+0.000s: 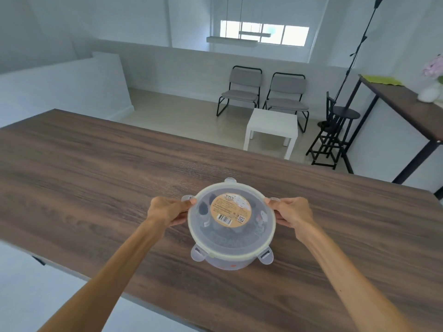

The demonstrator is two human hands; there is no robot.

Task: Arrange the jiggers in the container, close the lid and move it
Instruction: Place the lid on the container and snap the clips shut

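So the round clear container point(230, 261) is sitting on the wood-grain counter point(96, 176), near the front edge, about mid-frame. The lid point(231, 224) is on top of it, with a tan round label point(231, 208) and a barcode on it. You can make out dark shapes through the plastic, probably the jiggers point(203, 208), but it's too cloudy to count them. The two latch tabs at the front are flipped out, not snapped down.

Left hand point(167, 210) has its grip closed on the left side of the container, thumb up on the lid rim, fingers tucked under. Right hand point(293, 212) does the same on the right side, pinching the rim by the side tab.

Further back, off the counter: two grey chairs point(263, 92), a small white side table point(272, 127) and a black stool point(335, 135).
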